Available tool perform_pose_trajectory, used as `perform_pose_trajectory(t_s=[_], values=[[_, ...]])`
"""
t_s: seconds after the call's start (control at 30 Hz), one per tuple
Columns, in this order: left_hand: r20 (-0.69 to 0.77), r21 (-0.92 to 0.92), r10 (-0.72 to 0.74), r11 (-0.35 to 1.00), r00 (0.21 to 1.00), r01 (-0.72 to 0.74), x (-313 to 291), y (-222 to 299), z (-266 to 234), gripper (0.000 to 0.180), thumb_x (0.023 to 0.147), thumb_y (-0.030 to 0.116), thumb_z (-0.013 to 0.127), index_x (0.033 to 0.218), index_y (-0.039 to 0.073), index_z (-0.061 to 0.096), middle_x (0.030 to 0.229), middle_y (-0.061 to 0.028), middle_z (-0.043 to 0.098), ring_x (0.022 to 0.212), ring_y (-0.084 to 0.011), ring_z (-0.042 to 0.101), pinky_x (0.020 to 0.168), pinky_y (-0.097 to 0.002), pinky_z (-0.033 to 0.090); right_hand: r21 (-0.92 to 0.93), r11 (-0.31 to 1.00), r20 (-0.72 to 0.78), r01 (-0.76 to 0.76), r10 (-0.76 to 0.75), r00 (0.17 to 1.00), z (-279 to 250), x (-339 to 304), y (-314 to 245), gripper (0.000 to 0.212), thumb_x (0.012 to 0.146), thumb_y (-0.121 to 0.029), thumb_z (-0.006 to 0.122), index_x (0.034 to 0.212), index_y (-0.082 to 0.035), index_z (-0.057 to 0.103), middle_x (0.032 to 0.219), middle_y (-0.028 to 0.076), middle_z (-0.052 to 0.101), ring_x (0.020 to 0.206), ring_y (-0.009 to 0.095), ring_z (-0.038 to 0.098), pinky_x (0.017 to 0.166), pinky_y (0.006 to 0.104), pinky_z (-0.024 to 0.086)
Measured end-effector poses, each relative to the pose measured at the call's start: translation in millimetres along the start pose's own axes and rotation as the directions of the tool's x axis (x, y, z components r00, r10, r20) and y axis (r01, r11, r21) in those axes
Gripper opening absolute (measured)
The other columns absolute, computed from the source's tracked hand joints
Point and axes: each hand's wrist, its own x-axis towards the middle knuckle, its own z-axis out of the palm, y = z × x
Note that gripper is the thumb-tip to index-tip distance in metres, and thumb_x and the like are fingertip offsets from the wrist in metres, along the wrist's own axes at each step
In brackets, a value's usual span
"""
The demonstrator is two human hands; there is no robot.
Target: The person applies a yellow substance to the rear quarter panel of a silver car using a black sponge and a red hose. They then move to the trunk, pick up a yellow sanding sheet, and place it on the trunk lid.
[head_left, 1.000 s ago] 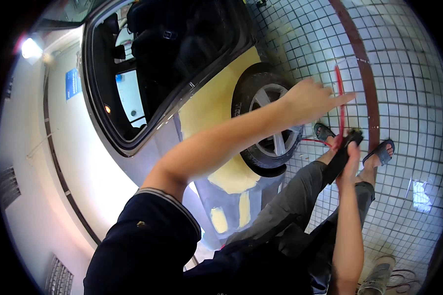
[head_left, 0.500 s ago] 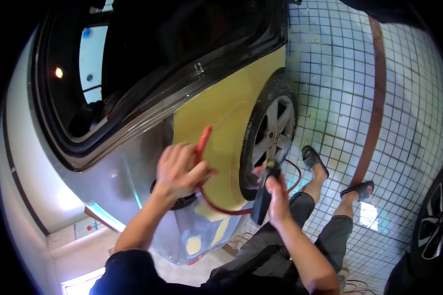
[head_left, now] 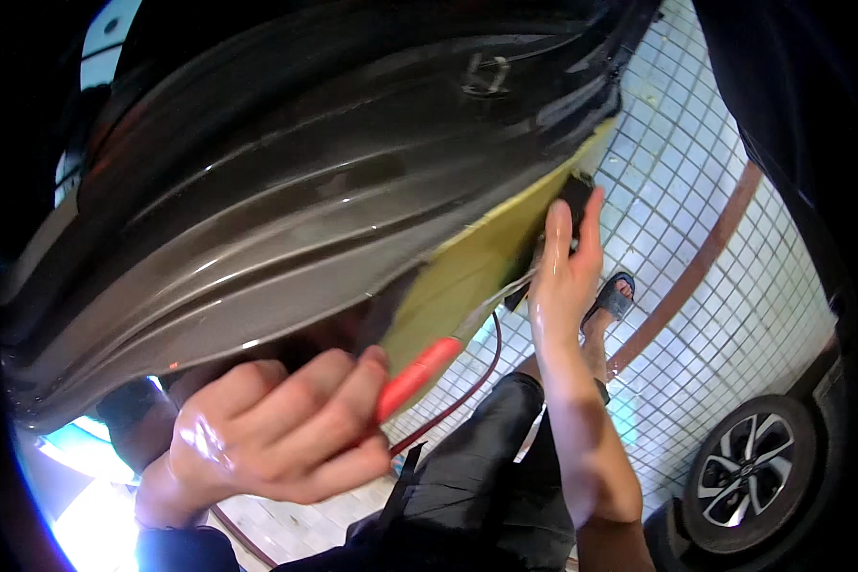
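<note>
Head view: right hand (head_left: 564, 276), wet, presses a dark sanding block (head_left: 574, 195) flat against the yellow filler patch (head_left: 467, 276) on the grey car body (head_left: 286, 219); left hand (head_left: 286, 434) has fingers clenched round a red hose (head_left: 418, 377). Judged best practice: keep the block flush, pressure even, hose aimed at the patch.
</note>
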Motion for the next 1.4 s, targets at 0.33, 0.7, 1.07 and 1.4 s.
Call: perform_pose_trajectory(t_s=[0.33, 0.7, 1.07, 1.4], values=[[0.027, 0.142, 0.042, 0.989, 0.999, -0.045, -4.6, -12.6, -4.8, 0.027, 0.099, 0.049, 0.067, 0.086, 0.032, 0.051, 0.118, 0.0129, 0.073, 0.095, -0.0066, 0.062, 0.070, -0.0285, 0.032, 0.413, 0.877, 0.129, -0.245, 0.210, 0.969, -0.8, 23.4, -20.9, 0.054, 0.114, -0.028, 0.049, 0.159, 0.001, 0.039, 0.139, 0.012, 0.061, 0.121, 0.015, 0.055, 0.109, 0.0303, 0.041], [0.138, 0.105, 0.089, 0.989, 0.986, -0.104, 4.8, -8.3, -17.1, 0.029, 0.099, 0.051, 0.065, 0.082, 0.033, 0.050, 0.119, 0.0148, 0.072, 0.094, -0.0072, 0.061, 0.072, -0.0300, 0.032, 0.120, 0.993, 0.072, 0.011, -0.020, 0.997, 10.5, 102.8, 4.6, 0.072, 0.109, -0.041, 0.056, 0.159, 0.006, 0.035, 0.151, 0.021, 0.055, 0.137, 0.020, 0.052, 0.116, 0.0328, 0.036], [0.062, 0.047, 0.045, 0.998, 0.997, -0.048, 14.8, 4.7, -2.8, 0.031, 0.094, 0.040, 0.070, 0.081, 0.032, 0.043, 0.121, 0.0128, 0.074, 0.093, -0.0123, 0.064, 0.063, -0.0274, 0.031, -0.041, 0.907, -0.027, 0.420, -0.421, 0.907, 1.7, 51.7, -17.5, 0.070, 0.103, -0.036, 0.066, 0.157, 0.002, 0.042, 0.150, 0.029, 0.055, 0.127, 0.032, 0.061, 0.110, 0.0424, 0.042], [0.123, -0.035, 0.018, 0.999, 0.992, -0.014, 15.0, 10.0, -4.3, 0.025, 0.092, 0.038, 0.071, 0.084, 0.031, 0.049, 0.127, 0.0104, 0.072, 0.100, -0.0147, 0.066, 0.069, -0.0279, 0.040, -0.017, 0.934, -0.026, 0.356, -0.357, 0.934, 10.5, 7.6, -45.1, 0.076, 0.104, -0.040, 0.060, 0.159, 0.007, 0.034, 0.155, 0.027, 0.050, 0.137, 0.041, 0.050, 0.112, 0.0475, 0.031]])
